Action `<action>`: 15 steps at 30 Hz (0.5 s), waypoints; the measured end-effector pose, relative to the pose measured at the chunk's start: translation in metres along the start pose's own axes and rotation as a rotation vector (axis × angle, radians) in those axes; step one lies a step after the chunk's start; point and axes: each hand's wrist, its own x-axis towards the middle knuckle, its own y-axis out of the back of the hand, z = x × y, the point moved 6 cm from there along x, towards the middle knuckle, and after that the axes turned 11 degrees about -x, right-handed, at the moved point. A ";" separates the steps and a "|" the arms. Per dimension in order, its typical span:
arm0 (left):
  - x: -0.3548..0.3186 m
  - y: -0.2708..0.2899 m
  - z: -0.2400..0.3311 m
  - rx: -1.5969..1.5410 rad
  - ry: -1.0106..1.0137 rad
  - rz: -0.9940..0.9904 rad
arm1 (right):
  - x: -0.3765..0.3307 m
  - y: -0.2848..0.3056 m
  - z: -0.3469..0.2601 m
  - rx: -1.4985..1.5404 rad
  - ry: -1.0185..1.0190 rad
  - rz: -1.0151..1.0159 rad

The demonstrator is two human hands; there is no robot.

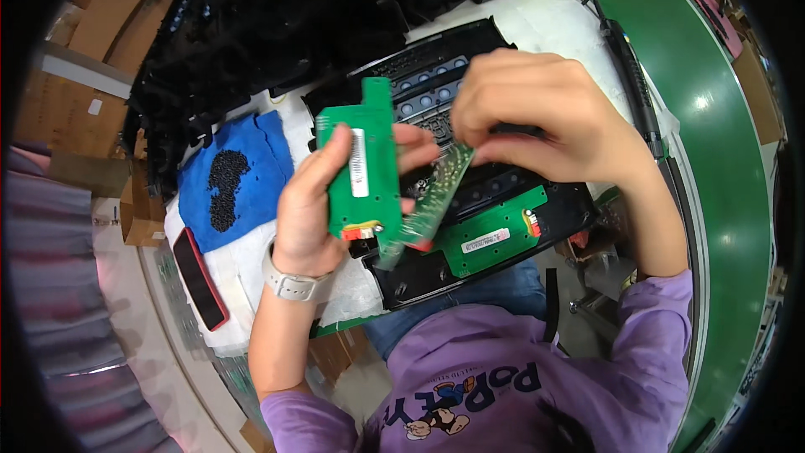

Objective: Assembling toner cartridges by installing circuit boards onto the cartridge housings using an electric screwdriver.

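Observation:
My left hand [310,201] grips a green circuit board [384,176] upright, thumb on its face and fingers behind. That board carries a white label and a red-and-white connector with a yellow wire near its lower end. Close to its right, my right hand [537,113] pinches the upper end of a second, steeply tilted circuit board [440,193], dotted with solder points; clear plastic film shows at its lower end. Beneath both hands lies a black plastic housing [402,277] with rows of round, pale spots. Another green circuit board [495,235] sits in the housing's near part.
Large black plastic parts [293,17] are piled at the far side. On the left, a blue cloth [264,151] bears a heap of small black screws [225,189], beside a red-edged phone [199,278]. A black handheld tool [631,75] with a cable lies at right on the green worktop [713,117].

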 end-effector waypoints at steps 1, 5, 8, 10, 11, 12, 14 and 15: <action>-0.001 0.008 0.003 0.026 -0.085 0.077 | -0.006 -0.003 -0.001 0.013 -0.006 -0.007; -0.015 0.039 0.020 0.021 -0.292 0.239 | -0.024 -0.010 0.016 0.179 -0.311 -0.028; -0.021 0.038 0.012 -0.033 -0.330 0.168 | -0.031 -0.027 0.026 0.202 -0.411 -0.168; -0.022 0.036 0.003 -0.082 -0.371 0.155 | -0.034 -0.036 0.030 0.227 -0.414 -0.223; -0.022 0.035 -0.002 -0.087 -0.370 0.160 | -0.034 -0.041 0.031 0.255 -0.405 -0.278; -0.022 0.033 -0.003 0.054 -0.415 0.199 | -0.034 -0.044 0.032 0.280 -0.394 -0.291; -0.022 0.031 -0.002 0.247 -0.476 0.213 | -0.033 -0.045 0.035 0.287 -0.391 -0.311; -0.021 0.031 -0.004 0.242 -0.473 0.215 | -0.033 -0.046 0.035 0.292 -0.386 -0.325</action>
